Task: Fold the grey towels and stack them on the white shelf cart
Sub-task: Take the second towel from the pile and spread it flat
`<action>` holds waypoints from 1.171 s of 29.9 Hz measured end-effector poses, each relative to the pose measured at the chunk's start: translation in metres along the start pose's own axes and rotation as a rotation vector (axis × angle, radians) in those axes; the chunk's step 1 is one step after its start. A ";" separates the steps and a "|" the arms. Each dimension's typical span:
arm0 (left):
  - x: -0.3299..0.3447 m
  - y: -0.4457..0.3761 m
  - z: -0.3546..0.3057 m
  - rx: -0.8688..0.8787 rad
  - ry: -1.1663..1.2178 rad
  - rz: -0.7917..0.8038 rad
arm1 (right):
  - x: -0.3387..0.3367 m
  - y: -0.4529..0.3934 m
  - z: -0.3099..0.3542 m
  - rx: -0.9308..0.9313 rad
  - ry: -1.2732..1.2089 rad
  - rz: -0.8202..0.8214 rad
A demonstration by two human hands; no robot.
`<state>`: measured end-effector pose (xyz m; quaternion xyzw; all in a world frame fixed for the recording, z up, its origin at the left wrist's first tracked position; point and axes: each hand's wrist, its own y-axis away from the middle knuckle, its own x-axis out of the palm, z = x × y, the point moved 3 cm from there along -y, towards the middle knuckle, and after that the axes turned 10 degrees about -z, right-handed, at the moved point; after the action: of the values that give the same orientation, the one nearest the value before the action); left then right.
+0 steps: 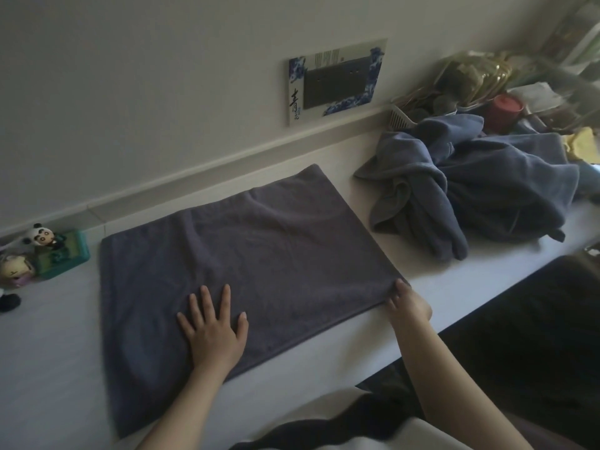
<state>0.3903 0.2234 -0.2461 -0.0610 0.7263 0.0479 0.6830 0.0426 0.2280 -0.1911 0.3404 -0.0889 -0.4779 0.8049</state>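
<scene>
While spread flat on white counter (48, 352):
Towel: dark grey terry towel (259, 254), near wall.
Left hand (216, 332): flat, fingers splayed, pressing towel.
Right hand (407, 303): apparently pinching near-right corner.
Pile: crumpled blue-grey towels (470, 186), right.

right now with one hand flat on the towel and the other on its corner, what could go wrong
1. The right hand pinches only one corner of the flat towel; folding from there may leave the fold skewed, since the left hand pins only the near edge.
2. The heap of unfolded towels lies close to the right; a wide swing could snag it.
3. The figurines stand just left of the towel and could be knocked over.
</scene>
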 end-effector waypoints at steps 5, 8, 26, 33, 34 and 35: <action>0.001 0.000 0.002 -0.004 -0.008 -0.002 | -0.008 -0.008 -0.005 -0.111 0.282 -0.157; 0.001 0.001 0.001 -0.002 -0.003 0.005 | -0.013 -0.012 -0.006 -0.210 0.451 -0.246; -0.009 -0.010 -0.094 0.251 0.082 -0.062 | 0.049 -0.002 -0.011 -1.184 1.131 0.249; -0.017 -0.037 -0.114 0.139 0.145 -0.222 | 0.069 -0.042 0.010 -1.081 1.288 0.213; -0.017 -0.048 -0.122 0.117 0.158 -0.227 | 0.081 -0.037 0.013 -1.171 1.264 0.250; -0.016 -0.061 -0.131 0.100 0.152 -0.205 | 0.096 -0.030 0.014 -1.274 1.233 0.322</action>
<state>0.2715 0.1439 -0.2212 -0.1045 0.7673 -0.0633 0.6295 0.0658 0.1322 -0.2167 0.0090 0.5938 -0.0503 0.8030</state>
